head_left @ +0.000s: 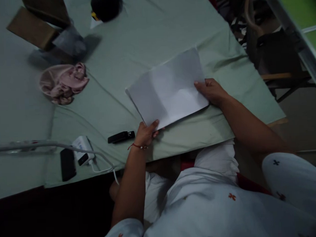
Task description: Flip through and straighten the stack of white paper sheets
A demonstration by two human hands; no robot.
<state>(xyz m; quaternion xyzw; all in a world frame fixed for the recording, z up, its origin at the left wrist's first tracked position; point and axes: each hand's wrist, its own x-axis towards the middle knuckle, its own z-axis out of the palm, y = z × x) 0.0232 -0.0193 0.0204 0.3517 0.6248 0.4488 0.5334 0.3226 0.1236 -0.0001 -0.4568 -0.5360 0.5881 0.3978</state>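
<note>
A: Far left, top: brown box and grey bag, blurred. Below them?

B: Pink cloth, bunched, on the green sheet. Well apart from both hands.

A: Near edge, left?

B: Black phone lying flat, just beside a white charger with cable trailing off the edge. Right of that, small black clip, near the left hand, not touching.

A: Left hand?

B: Left hand closed on the near corner of the paper, thumb on top, fingers tucked under. Red thread at the wrist.

A: Paper position?

B: Centre of the sheet, near the front edge, lying skewed; near corner lifted slightly. Looks like several leaves stacked; count cannot be told.

A: Right hand?

B: Right hand pinching the right edge of the paper, thumb over the top face, fingers curled beneath. Not open.

A: Top centre?

B: Dark round object with a yellow spot; identity unclear.

A: Far right?

B: Dark chair off the table edge.
</note>
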